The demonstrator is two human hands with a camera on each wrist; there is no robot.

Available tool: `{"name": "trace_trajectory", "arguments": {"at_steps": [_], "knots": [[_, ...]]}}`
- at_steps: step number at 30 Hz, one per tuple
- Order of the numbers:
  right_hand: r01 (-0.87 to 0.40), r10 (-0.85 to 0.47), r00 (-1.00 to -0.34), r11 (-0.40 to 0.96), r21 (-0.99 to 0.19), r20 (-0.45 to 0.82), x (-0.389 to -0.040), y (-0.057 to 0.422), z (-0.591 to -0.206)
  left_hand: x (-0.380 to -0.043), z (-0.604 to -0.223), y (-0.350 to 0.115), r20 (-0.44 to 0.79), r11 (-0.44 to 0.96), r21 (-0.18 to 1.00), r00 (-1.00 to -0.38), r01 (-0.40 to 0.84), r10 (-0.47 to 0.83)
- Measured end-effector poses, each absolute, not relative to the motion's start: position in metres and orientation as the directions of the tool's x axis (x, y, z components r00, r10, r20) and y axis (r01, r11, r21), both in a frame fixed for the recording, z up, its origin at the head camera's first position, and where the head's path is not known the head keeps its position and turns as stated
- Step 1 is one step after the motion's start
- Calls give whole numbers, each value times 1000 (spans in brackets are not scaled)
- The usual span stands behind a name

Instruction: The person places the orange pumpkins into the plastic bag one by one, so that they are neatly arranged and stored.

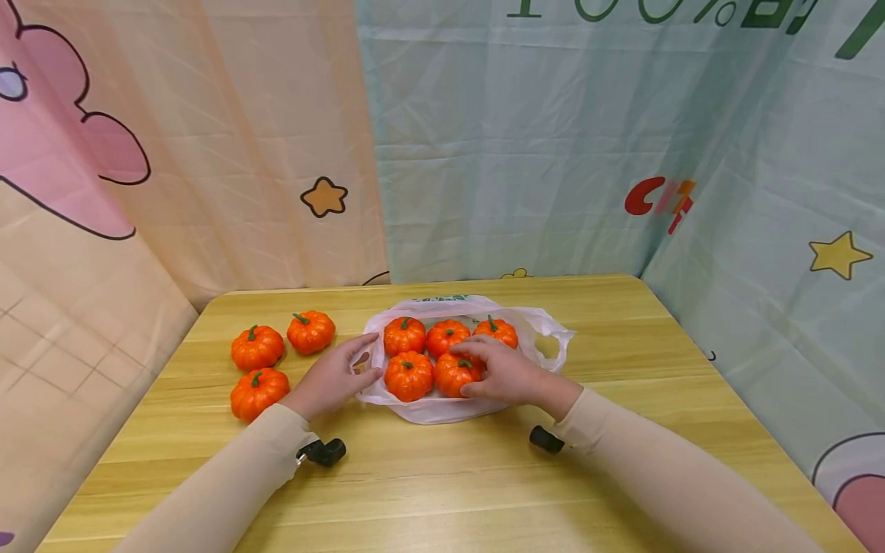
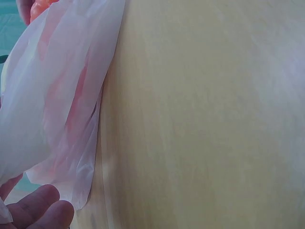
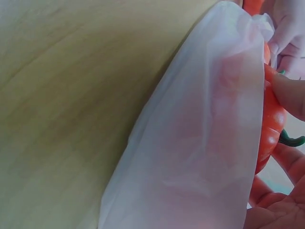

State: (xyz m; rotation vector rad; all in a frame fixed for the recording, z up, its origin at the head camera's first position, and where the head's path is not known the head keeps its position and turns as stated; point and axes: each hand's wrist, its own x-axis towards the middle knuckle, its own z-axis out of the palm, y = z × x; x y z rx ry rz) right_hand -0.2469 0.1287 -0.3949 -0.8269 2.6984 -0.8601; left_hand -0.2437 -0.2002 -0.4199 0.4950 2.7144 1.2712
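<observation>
Small orange pumpkins with green stems sit in two rows inside a white plastic bag, whose mouth is spread open on the table. My right hand reaches in from the right and grips the front right pumpkin, thumb and fingers on either side. In the right wrist view this pumpkin bulges above the bag's film. At the bag's left edge, my left hand holds the rim, thumb on the inner side; the film partly hides its fingers in the left wrist view.
Left of the bag are three more pumpkins: one at the back, one farther left and one close by my left forearm. A bag handle loop spreads to the right. Printed cloth hangs behind the wooden table.
</observation>
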Motion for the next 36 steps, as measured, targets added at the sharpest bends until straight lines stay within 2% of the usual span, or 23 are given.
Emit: {"name": "trace_trajectory", "arguments": {"at_steps": [36], "knots": [[-416,-520,-851,750,-514,-71,-252,120,-400,-241,-419,-200,43,602,761,-945,242,325]]}}
